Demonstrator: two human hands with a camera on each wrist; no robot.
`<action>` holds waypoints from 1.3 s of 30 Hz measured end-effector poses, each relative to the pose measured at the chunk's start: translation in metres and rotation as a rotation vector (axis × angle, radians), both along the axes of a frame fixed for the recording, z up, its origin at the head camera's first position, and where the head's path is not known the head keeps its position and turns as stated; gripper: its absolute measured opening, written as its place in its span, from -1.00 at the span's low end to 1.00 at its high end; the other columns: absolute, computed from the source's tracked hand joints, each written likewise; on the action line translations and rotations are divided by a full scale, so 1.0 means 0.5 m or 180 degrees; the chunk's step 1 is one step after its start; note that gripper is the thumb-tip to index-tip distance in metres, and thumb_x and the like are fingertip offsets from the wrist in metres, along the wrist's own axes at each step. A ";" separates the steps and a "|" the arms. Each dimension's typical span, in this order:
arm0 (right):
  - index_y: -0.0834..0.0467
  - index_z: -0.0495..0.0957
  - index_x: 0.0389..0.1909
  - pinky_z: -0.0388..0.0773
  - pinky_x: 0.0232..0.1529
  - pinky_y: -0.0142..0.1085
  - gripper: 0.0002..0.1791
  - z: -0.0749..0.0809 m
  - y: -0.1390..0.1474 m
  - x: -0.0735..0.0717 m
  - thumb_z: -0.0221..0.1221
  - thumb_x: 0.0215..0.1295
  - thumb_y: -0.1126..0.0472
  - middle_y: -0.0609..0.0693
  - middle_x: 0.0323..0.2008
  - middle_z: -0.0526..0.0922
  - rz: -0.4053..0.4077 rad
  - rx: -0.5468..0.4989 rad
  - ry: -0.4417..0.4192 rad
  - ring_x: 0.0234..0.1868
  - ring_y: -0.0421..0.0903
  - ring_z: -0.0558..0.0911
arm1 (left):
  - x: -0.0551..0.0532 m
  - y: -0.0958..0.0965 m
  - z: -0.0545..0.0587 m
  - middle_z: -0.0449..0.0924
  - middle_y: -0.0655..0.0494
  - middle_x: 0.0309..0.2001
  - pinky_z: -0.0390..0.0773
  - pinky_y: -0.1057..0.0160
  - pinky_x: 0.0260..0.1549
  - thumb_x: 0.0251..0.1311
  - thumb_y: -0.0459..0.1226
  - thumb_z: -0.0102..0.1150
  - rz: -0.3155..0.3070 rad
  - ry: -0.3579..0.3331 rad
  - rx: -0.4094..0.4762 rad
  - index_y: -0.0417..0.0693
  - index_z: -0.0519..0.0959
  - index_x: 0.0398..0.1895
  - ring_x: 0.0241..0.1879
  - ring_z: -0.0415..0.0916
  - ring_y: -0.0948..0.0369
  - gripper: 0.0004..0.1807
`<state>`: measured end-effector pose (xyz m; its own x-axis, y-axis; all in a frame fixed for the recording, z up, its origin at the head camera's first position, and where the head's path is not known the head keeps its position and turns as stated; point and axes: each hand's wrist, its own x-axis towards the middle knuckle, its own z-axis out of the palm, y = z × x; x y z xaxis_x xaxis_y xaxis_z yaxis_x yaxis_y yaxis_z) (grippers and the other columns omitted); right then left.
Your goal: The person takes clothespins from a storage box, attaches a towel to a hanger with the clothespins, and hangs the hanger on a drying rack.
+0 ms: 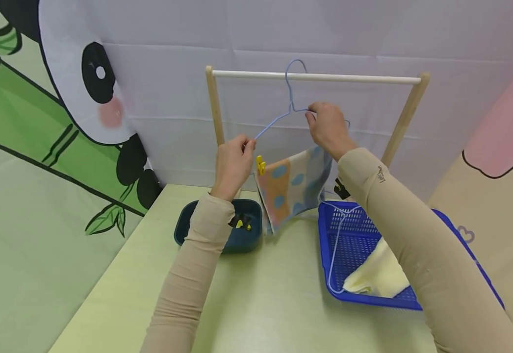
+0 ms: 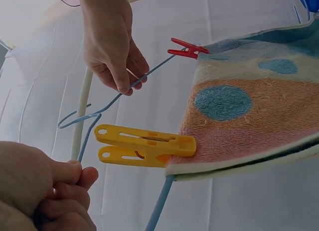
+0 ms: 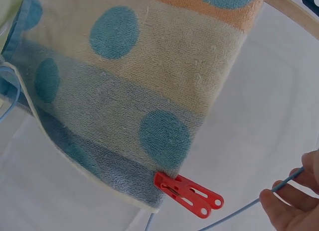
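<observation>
A blue wire clothes hanger (image 1: 278, 117) has its hook looped over the white rod (image 1: 247, 74) of a small rack. My left hand (image 1: 234, 164) pinches the hanger's left shoulder between thumb and finger. Higher up, my right hand (image 1: 327, 127) pinches the right shoulder with its fingertips. A striped towel with blue dots (image 1: 294, 181) hangs below both hands on the hanger. One yellow clothespin (image 2: 144, 145) clips the towel's left corner. At the other corner sits a red clothespin (image 3: 188, 193), close to my right hand's fingers (image 3: 271, 206).
The rack's wooden posts (image 1: 216, 105) stand at both sides. A dark green bin (image 1: 247, 240) with clothespins (image 1: 241, 224) is at the left. At the right, a blue basket (image 1: 324, 245) holds a pale yellow cloth (image 1: 380, 274) and another blue hanger (image 1: 333, 260).
</observation>
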<state>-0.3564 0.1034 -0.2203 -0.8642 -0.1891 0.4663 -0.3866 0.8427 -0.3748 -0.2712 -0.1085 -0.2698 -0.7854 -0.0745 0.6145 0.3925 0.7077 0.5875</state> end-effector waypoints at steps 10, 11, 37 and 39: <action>0.32 0.51 0.05 0.28 0.20 -0.06 -0.62 -0.005 -0.011 -0.002 -0.06 0.47 0.11 0.23 0.04 0.55 -0.0022 0.0155 -0.0158 0.16 0.18 0.43 | 0.000 -0.006 -0.013 0.51 0.05 -0.60 0.20 0.27 -0.69 0.35 -0.17 0.06 0.0073 -0.0091 0.0044 -0.16 0.62 -0.41 -0.67 0.32 0.14 -0.72; 0.32 0.51 0.05 0.28 0.20 -0.06 -0.61 -0.006 -0.012 -0.002 -0.06 0.47 0.12 0.24 0.05 0.55 -0.0019 0.0154 -0.0169 0.16 0.18 0.43 | -0.001 -0.007 -0.015 0.51 0.05 -0.60 0.20 0.27 -0.69 0.36 -0.16 0.05 0.0078 -0.0101 0.0046 -0.15 0.62 -0.41 -0.67 0.32 0.14 -0.71; 0.31 0.24 0.32 0.12 0.30 -0.02 -0.44 -0.027 -0.014 0.002 -0.05 0.45 0.04 0.29 0.27 0.30 0.0264 0.0302 -0.0506 0.30 0.23 0.23 | 0.004 -0.035 -0.019 0.58 0.06 -0.47 0.34 0.21 -0.56 0.35 -0.10 0.01 0.0111 -0.0546 -0.0160 -0.08 0.65 -0.24 -0.53 0.40 0.11 -0.71; 0.34 0.25 0.30 0.13 0.29 -0.02 -0.44 -0.031 -0.006 0.006 -0.05 0.45 0.05 0.31 0.25 0.31 0.0293 0.0330 -0.0498 0.29 0.23 0.25 | 0.006 -0.039 -0.019 0.58 0.05 -0.46 0.34 0.19 -0.55 0.37 -0.09 -0.02 0.0049 -0.0599 -0.0147 -0.08 0.65 -0.29 -0.52 0.40 0.08 -0.68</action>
